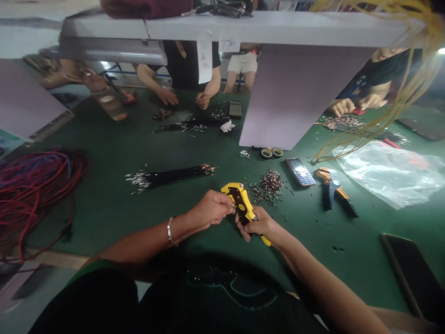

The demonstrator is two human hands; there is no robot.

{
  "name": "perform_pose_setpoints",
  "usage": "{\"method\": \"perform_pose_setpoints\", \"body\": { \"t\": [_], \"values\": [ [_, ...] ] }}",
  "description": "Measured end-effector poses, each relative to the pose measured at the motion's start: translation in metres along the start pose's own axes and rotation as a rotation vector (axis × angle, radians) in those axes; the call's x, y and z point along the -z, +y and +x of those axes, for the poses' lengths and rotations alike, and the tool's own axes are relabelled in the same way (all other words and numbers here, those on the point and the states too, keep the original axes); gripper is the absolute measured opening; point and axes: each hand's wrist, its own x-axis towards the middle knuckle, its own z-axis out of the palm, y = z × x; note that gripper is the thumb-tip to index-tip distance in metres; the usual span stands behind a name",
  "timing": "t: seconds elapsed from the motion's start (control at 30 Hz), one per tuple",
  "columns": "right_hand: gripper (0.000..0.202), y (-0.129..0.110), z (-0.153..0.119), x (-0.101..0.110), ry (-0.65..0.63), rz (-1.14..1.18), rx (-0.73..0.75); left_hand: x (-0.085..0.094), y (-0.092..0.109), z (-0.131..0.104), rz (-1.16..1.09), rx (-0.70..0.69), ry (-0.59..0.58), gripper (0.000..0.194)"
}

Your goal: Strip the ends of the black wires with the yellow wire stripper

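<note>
My right hand (259, 223) is wrapped round the handles of a yellow and black wire stripper (242, 204), its head tilted up and to the left. Close against the tool's left side, my left hand (212, 208) is closed in a pinch; what lies between its fingertips is too small to make out. Beyond my left hand lies a bundle of black wires (170, 176) with bare silver ends on the left and coppery ends on the right. A heap of small cut wire ends (269, 186) sits just past the tool.
Red cable coils (38, 199) fill the left side. To the right lie a keypad phone (300, 171), an orange and blue hand tool (334, 191), a clear plastic bag (392, 171) and a dark smartphone (415, 273). Co-workers' hands (203, 99) work across the green table (114, 222) under a shelf (295, 28).
</note>
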Motion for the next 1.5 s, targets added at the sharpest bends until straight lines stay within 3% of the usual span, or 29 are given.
{"method": "perform_pose_setpoints", "body": {
  "t": [0.2,0.43,0.53,0.67,0.8,0.97,1.1,1.23,1.33,1.5],
  "values": [
    [0.028,0.006,0.002,0.002,-0.041,0.017,0.071,0.001,0.002,-0.002,-0.029,-0.019,-0.014,0.013],
    [0.027,0.002,0.000,-0.003,0.045,-0.111,0.110,0.001,0.001,-0.002,-0.070,-0.015,-0.035,0.010],
    [0.023,0.000,-0.002,-0.007,0.112,-0.277,0.190,0.001,0.000,-0.002,-0.053,-0.040,-0.037,0.008],
    [0.014,-0.001,-0.007,-0.010,0.294,-0.716,0.333,-0.001,-0.002,-0.005,-0.014,-0.089,-0.011,0.009],
    [0.023,-0.001,-0.012,-0.012,0.455,-1.093,0.517,-0.001,-0.005,-0.011,0.063,-0.187,-0.032,0.012],
    [0.017,0.000,-0.016,-0.012,0.518,-1.290,0.685,0.001,-0.009,-0.014,0.078,-0.284,-0.078,0.018],
    [0.010,0.003,-0.015,-0.010,0.555,-1.365,0.754,0.001,-0.010,-0.014,0.092,-0.287,-0.060,0.019],
    [0.005,0.007,-0.012,-0.008,0.550,-1.388,0.756,0.001,-0.010,-0.013,0.089,-0.272,-0.037,0.010],
    [0.005,0.008,-0.010,-0.006,0.520,-1.353,0.700,0.000,-0.009,-0.011,0.077,-0.235,-0.036,0.014],
    [0.010,0.005,-0.008,-0.009,0.467,-1.065,0.493,-0.002,-0.002,-0.007,0.137,-0.177,0.012,0.024]
  ]
}}
